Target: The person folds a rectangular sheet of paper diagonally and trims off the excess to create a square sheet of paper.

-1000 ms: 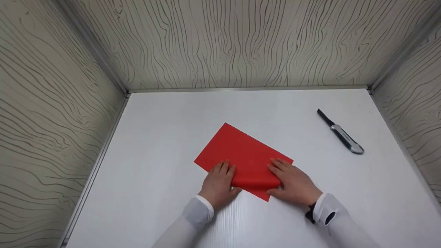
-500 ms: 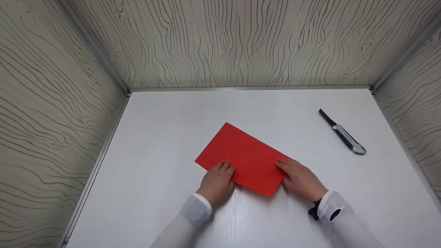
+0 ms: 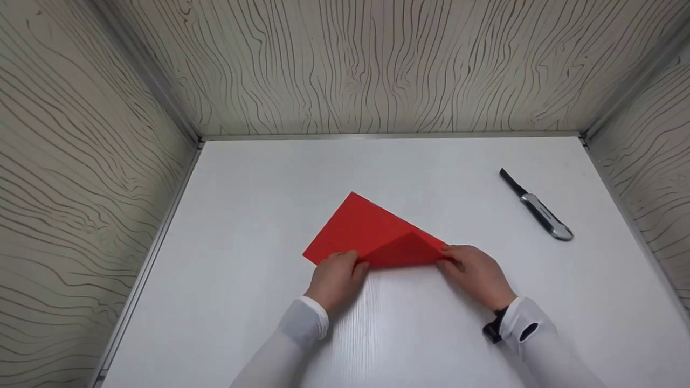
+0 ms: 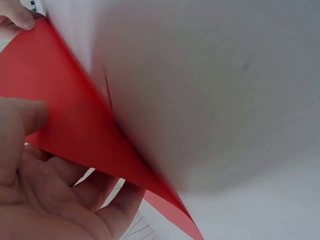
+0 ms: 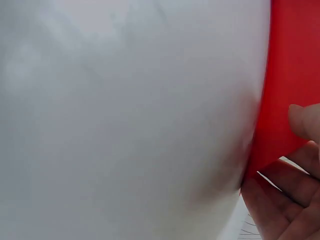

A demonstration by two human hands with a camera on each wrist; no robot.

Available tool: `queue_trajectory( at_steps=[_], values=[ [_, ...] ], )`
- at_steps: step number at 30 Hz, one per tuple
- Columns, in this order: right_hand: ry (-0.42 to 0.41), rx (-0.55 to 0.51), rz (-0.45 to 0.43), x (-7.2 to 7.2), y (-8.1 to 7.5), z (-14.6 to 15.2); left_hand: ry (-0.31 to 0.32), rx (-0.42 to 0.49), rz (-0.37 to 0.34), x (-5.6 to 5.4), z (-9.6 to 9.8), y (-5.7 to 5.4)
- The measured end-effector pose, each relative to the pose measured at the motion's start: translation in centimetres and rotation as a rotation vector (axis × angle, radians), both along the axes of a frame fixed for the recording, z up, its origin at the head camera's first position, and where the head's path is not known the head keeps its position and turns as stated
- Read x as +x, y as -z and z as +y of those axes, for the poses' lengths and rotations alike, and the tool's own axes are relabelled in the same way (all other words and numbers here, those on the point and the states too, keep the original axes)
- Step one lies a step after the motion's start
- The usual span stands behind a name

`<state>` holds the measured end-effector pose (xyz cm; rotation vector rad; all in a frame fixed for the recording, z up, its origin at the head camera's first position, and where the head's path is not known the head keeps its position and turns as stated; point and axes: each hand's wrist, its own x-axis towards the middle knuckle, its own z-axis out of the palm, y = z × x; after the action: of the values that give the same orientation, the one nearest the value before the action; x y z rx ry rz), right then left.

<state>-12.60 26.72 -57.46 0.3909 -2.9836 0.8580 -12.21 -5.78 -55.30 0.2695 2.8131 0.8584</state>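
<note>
Around the middle of the head view, a red sheet (image 3: pixel 337 229) lies slantwise on a white tabletop (image 3: pixel 259 188), one corner pointing up and another pointing left. Along its lower side, between the two hands, runs a darker red triangle whose peak points toward the top of the frame.

At lower centre, the left hand (image 3: pixel 336 277) pinches the sheet's near edge in a narrow grip; in the left wrist view its thumb presses the red face at the left of the frame, with the fingers behind the edge below. To the right of centre, the right hand (image 3: pixel 477 272) pinches the sheet's right end, just as narrowly; in the right wrist view the thumb rests on the red surface at the right edge, fingers tucked behind. Part of the right hand also shows at the upper left of the left wrist view.

Toward the upper right of the head view, well apart from both hands, a utility knife (image 3: pixel 542 213) lies at a slant, dark end to the upper left, silver end to the lower right.

Wood-grain panels (image 3: pixel 350 64) enclose the tabletop at left, top and right, holding sheet and knife within. Both arms wear white sleeves (image 3: pixel 285 339), and a black band (image 3: pixel 491 330) circles the right wrist.
</note>
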Motion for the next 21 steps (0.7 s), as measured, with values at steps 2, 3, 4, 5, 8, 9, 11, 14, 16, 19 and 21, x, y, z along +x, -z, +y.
queue_trajectory(
  at_steps=[2,3,4,5,8,9,11,14,16,19,21],
  values=[
    [0.038,-0.027,-0.024,-0.2,0.0,0.0,-0.035,0.023,-0.035,-0.1,0.0,-0.2],
    [0.053,-0.038,-0.032,-0.3,0.0,-0.1,-0.051,0.031,-0.049,-0.1,0.0,-0.3],
    [0.064,-0.046,-0.036,-0.4,0.0,-0.1,-0.064,0.038,-0.058,-0.2,-0.1,-0.4],
    [0.075,-0.052,-0.040,-0.5,-0.1,-0.1,-0.078,0.045,-0.067,-0.3,-0.1,-0.5],
    [0.098,-0.073,-0.041,-0.8,-0.2,-0.2,-0.109,0.064,-0.086,-0.5,-0.1,-0.7],
    [0.102,-0.081,-0.042,-0.9,-0.2,-0.2,-0.114,0.070,-0.087,-0.6,-0.1,-0.7],
    [0.113,-0.089,-0.044,-1.0,-0.3,-0.3,-0.128,0.081,-0.091,-0.7,-0.1,-0.7],
    [0.128,-0.095,-0.065,-1.1,-0.4,-0.3,-0.143,0.086,-0.096,-0.9,-0.1,-0.8],
    [0.139,-0.096,-0.085,-1.3,-0.4,-0.4,-0.147,0.088,-0.096,-1.0,-0.2,-0.7],
    [0.150,-0.105,-0.113,-1.5,-0.4,-0.5,-0.152,0.086,-0.093,-1.1,-0.2,-0.6],
    [0.152,-0.112,-0.123,-1.6,-0.5,-0.6,-0.146,0.080,-0.084,-1.1,-0.3,-0.5]
  ],
)
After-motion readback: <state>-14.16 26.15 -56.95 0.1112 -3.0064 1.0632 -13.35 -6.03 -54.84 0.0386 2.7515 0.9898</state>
